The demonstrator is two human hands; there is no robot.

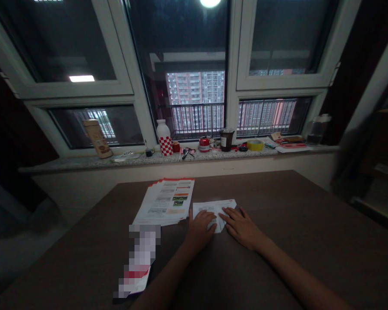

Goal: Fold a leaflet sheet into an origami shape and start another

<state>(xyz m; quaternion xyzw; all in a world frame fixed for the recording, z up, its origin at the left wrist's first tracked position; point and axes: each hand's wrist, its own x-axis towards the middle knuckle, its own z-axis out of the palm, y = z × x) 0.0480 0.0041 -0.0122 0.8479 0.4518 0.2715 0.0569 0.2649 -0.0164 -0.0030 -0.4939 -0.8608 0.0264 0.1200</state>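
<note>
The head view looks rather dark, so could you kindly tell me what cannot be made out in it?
White paper: the left hand and right hand hide its middle, head view.
Printed sheets: text too small to read, head view.
Paper strip: a pixelated blur hides its surface, head view.
Red can: label too small to read, head view.

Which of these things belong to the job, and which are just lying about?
Job: left hand, right hand, folded printed sheet under them; probably the leaflet stack beside it.
Lying about: yellow tape roll, red-checked bottle, dark cup on the windowsill.
</note>
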